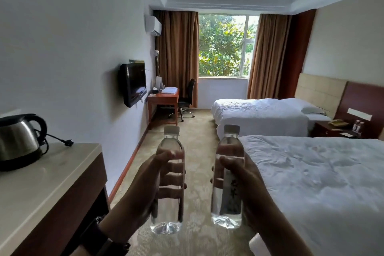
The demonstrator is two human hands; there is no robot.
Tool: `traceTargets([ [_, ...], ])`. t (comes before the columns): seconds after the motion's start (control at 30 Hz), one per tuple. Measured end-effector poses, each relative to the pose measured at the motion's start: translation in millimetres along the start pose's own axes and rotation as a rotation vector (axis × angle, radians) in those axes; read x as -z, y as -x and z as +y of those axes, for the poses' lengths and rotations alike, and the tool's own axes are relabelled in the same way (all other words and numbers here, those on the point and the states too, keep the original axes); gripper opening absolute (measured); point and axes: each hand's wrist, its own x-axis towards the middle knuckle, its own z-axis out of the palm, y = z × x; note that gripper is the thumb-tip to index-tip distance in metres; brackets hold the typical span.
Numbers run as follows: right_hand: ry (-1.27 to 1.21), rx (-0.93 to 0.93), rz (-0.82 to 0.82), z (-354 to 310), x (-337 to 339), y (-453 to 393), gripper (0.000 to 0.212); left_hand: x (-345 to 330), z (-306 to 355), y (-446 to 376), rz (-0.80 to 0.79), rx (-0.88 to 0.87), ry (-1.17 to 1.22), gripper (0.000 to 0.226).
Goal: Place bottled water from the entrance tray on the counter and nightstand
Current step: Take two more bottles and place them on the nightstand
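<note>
Your forearms cut off by bottom edge. Kettle [19, 141] clipped at left edge. Nightstand [332, 130] partly behind near bed [322, 183]; bottles on it [358, 125] too small to read.

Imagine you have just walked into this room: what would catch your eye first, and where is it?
Two clear water bottles stand out, held upright in the foreground: one in the left hand, one in the right hand. A steel kettle sits on the counter at left, and white beds fill the right.
</note>
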Motion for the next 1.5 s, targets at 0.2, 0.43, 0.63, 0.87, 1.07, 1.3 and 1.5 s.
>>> traceTargets([
  [0.2,0.056,-0.020,-0.015,31.1,0.3,-156.6,0.043,14.1,-8.6,-149.3,0.049,-0.009,-0.003,0.041],
  [0.43,0.092,-0.029,-0.014,107.8,-6.5,-352.8,0.046,53.8,-52.3,-354.9,0.048,-0.003,-0.023,0.042],
  [0.63,0.087,-0.060,0.039,141.8,-20.0,-532.8,0.041,78.2,-58.2,-550.2,0.024,0.014,0.016,0.040],
  [0.87,0.069,-0.053,0.059,181.1,-9.1,-714.8,0.040,85.3,-72.6,-744.9,-0.014,0.030,0.021,0.041],
  [1.07,0.050,-0.051,0.034,240.3,26.9,-884.0,0.050,73.1,-113.0,-919.2,0.024,0.016,-0.001,0.051],
  [1.3,-0.006,-0.049,0.008,290.3,70.7,-1112.2,0.061,48.6,-142.4,-1137.7,0.077,0.002,-0.016,0.045],
  [1.5,0.019,-0.063,-0.020,310.8,82.9,-1278.6,0.060,49.7,-143.9,-1298.2,0.047,0.010,-0.015,0.062],
])
